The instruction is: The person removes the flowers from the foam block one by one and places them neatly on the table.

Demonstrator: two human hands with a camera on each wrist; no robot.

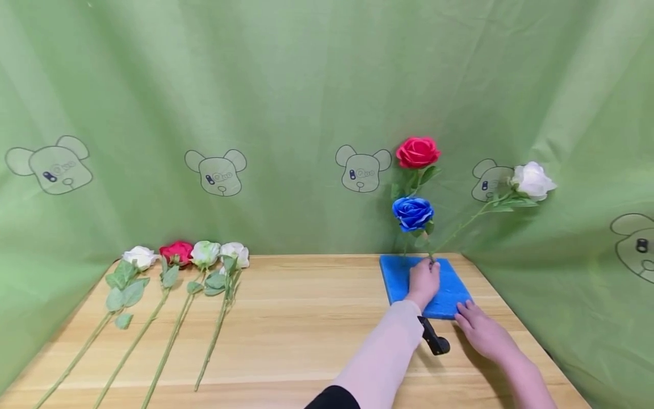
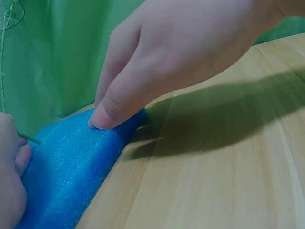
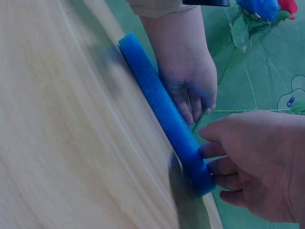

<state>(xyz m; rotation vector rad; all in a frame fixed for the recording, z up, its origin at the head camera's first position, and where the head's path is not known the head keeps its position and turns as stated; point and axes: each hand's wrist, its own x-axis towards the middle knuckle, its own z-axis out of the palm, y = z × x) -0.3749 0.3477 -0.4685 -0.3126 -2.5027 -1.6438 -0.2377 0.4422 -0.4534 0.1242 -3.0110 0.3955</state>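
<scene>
My left hand (image 1: 424, 281) pinches the lower stem of a white rose (image 1: 533, 180) over a blue foam block (image 1: 449, 289). The stem leans right, its lower end at the foam in the left wrist view. A red rose (image 1: 418, 152) and a blue rose (image 1: 413, 213) rise above the block's back part, their stems partly hidden. My right hand (image 1: 482, 332) rests its fingers on the block's near right corner. In the right wrist view, its relaxed fingers (image 3: 224, 165) touch the block's edge.
To the left on the wooden table (image 1: 306, 318) lie several long-stemmed roses: white (image 1: 140, 257), red (image 1: 176, 252), pale green (image 1: 206, 253) and another white (image 1: 235, 254). A green curtain (image 1: 291, 113) hangs behind and at both sides. A black device (image 1: 435, 339) sits by my left wrist.
</scene>
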